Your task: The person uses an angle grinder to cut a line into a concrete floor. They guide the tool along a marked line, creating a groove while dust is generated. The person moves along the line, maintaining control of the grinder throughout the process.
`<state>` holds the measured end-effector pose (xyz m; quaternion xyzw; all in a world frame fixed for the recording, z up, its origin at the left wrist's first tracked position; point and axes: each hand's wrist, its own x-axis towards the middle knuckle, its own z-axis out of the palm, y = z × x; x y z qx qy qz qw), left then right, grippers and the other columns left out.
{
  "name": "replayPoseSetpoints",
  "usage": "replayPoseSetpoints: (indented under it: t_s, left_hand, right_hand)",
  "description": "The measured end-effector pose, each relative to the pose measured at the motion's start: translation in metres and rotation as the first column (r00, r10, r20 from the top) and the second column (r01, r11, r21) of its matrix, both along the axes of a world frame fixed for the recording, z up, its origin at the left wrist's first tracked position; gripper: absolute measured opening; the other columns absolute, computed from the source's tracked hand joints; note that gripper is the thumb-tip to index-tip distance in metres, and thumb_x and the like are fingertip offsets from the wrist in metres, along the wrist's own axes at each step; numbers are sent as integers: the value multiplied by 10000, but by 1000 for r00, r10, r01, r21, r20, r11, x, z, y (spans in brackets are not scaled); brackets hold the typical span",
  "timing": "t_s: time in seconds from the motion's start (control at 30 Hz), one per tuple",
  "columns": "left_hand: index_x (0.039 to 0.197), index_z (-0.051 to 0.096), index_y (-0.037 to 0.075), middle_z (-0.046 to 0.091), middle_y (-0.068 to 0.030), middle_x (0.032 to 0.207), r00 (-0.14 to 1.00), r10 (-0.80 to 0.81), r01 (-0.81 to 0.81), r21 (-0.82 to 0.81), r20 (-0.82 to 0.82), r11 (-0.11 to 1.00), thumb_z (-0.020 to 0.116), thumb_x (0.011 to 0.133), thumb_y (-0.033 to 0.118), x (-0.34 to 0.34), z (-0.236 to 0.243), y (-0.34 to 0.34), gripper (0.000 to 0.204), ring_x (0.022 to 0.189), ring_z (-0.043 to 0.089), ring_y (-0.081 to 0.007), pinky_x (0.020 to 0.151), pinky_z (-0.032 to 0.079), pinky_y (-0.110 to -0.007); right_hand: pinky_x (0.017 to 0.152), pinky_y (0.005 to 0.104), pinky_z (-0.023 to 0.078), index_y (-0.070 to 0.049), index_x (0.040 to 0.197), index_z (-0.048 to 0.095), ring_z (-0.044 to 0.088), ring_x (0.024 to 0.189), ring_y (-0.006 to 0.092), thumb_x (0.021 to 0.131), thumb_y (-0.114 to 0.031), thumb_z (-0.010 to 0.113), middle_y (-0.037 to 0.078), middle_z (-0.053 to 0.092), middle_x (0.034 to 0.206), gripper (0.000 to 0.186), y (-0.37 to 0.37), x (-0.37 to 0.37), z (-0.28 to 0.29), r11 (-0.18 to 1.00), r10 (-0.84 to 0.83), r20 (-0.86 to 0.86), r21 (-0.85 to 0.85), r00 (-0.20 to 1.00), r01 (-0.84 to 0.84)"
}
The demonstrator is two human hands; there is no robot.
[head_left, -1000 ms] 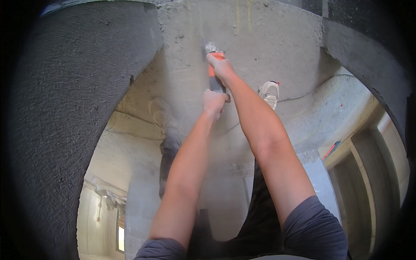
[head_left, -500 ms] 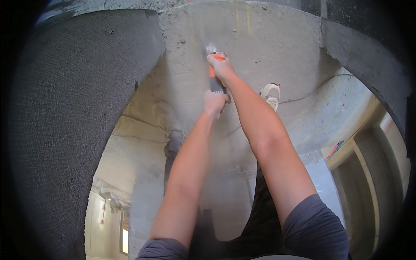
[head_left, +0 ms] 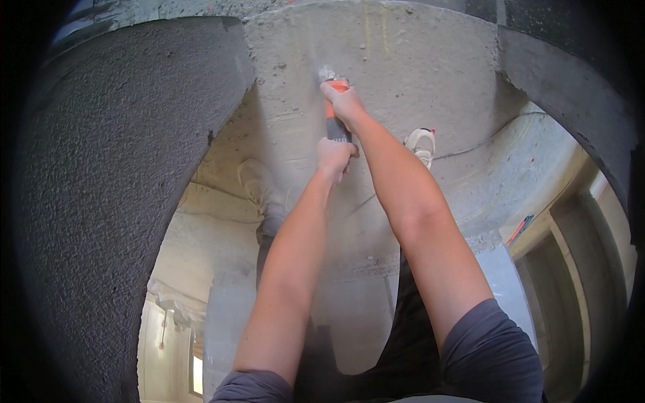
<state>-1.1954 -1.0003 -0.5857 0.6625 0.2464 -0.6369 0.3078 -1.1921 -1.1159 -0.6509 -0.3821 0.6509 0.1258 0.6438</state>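
Observation:
Both of my hands are wrapped round an orange and black angle grinder (head_left: pixel 338 127), held out ahead of me. Toward its front, by the orange housing, my right hand (head_left: pixel 347 104) is closed on it. My left hand (head_left: pixel 334 156) grips the dark rear end of the body, closer to me. The grinder's head points away from me and meets the rough grey concrete (head_left: pixel 430 60). Pale dust blurs the tip, so the disc cannot be made out. Whitish dust coats both hands.
Dark textured wall (head_left: pixel 114 154) fills the left side; another dark wall section (head_left: pixel 557 87) curves along the right. A pale shoe (head_left: pixel 421 144) and a dusty shoe (head_left: pixel 255 180) stand below the grinder. A thin cable (head_left: pixel 470 151) runs rightward. Red and blue rods (head_left: pixel 519 230) lie farther right.
The view has shifted slightly against the walls. Both hands keep their hold on the grinder, which stays almost in place, with dust still at its tip.

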Motion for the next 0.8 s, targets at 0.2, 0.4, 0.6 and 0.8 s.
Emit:
replayPoseSetpoints:
  t_s: [0.2, 0.4, 0.6, 0.8]
  left_hand:
    - [750, 636, 31, 588, -40, 646, 1000, 17, -17, -7, -13, 1000, 743, 761, 2, 5, 6, -8, 111, 485, 502, -133, 411, 354, -333]
    - [751, 628, 34, 581, -45, 639, 1000, -15, 15, -12, -9, 1000, 739, 765, 5, 10, 5, -8, 116, 455, 485, -135, 401, 338, -333]
    - [718, 620, 39, 570, -42, 616, 999, 27, -26, -14, 29, 1000, 720, 762, 4, 9, 4, -10, 116, 427, 460, -139, 392, 333, -345]
    - [689, 599, 43, 562, -47, 602, 999, 31, -30, -31, 35, 999, 694, 755, 12, 17, 15, -17, 120, 412, 451, -142, 389, 308, -347]
  right_hand:
    - [886, 442, 574, 97, 1317, 655, 725, 1008, 278, 968, -449, 828, 204, 741, 1155, 671, 2, -2, -16, 997, -19, -64, -72, 998, 14]
    - [885, 441, 581, 120, 1404, 576, 728, 1039, 287, 950, -462, 845, 230, 720, 1246, 785, -4, 4, -7, 999, 22, -40, -40, 999, -24]
    - [917, 444, 585, 113, 1469, 505, 726, 1087, 310, 948, -462, 848, 240, 701, 1292, 849, -6, 9, -3, 1000, 0, -45, 1, 999, 0]
    - [967, 448, 575, 101, 1489, 483, 715, 1138, 323, 958, -478, 832, 244, 692, 1310, 860, -5, 7, -15, 1000, 5, -50, 2, 999, -5]
